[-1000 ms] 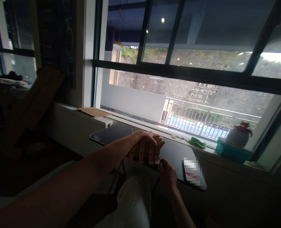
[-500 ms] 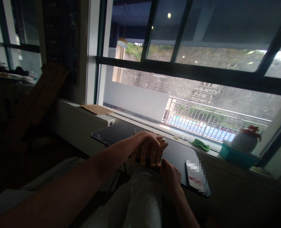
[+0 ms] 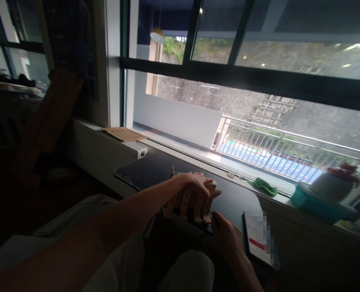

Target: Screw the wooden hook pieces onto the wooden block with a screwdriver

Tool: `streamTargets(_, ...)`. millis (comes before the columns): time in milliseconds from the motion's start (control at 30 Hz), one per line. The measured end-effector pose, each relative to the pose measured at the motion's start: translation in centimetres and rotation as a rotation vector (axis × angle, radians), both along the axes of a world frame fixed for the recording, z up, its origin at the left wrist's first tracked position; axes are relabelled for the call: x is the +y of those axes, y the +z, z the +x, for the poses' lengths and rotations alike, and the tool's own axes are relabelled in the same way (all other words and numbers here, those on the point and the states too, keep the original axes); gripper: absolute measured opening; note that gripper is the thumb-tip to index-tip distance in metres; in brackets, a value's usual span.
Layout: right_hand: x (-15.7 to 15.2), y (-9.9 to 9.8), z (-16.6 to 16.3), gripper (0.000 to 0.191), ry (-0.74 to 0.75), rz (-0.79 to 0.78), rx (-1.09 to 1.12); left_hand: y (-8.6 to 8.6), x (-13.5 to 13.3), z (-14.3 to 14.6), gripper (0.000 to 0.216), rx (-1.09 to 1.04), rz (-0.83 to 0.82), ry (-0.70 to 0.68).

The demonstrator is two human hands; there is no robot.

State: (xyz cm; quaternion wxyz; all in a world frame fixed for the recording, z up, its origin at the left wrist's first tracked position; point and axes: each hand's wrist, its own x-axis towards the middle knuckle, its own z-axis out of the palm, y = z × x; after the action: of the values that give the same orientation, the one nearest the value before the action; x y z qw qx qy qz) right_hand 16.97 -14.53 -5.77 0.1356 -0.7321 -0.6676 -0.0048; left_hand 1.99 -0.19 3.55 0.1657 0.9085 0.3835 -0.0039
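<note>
Brown ribbed wooden piece (image 3: 184, 209) at near edge of dark surface (image 3: 143, 170). On my feed, left hand (image 3: 196, 182) arched over its top, fingers bent around it, gripping. Right hand (image 3: 227, 233) closed on slim dark tool (image 3: 213, 215), tip at rightmost rib; whether touching, I cannot tell. Tablet-like device (image 3: 257, 239) right of right hand. Green cloth (image 3: 264, 186) on windowsill (image 3: 183, 156).
</note>
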Motion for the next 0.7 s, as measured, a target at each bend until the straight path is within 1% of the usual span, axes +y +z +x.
streamTargets(167, 0.0, -0.1, 0.1, 0.034, 0.016, 0.007, -0.013, -0.2, 0.6, 0.2, 0.088, 0.028, -0.011, -0.028)
streamTargets(333, 0.0, -0.5, 0.1, 0.034, -0.002, 0.014, 0.001, 0.4, 0.2, 0.0, 0.090, 0.037, 0.007, -0.037)
streamTargets(433, 0.1, -0.7, 0.3, 0.035, 0.007, 0.021, 0.024, 0.8, 0.2, -0.1, 0.091, 0.050, -0.021, -0.074)
streamTargets(533, 0.2, -0.7, 0.5, 0.035, 0.009, 0.011, 0.022, 1.0, 0.4, 0.2, 0.094, 0.078, -0.060, -0.070)
streamTargets(633, 0.6, -0.8, 0.7, 0.035, 0.003, -0.002, 0.031, 1.2, 0.5, 0.5, 0.097, 0.082, -0.051, -0.069)
streamTargets(700, 0.7, -1.2, 1.0, 0.035, 0.012, 0.010, 0.044, 1.4, 0.4, 0.6, 0.097, 0.086, -0.044, -0.081)
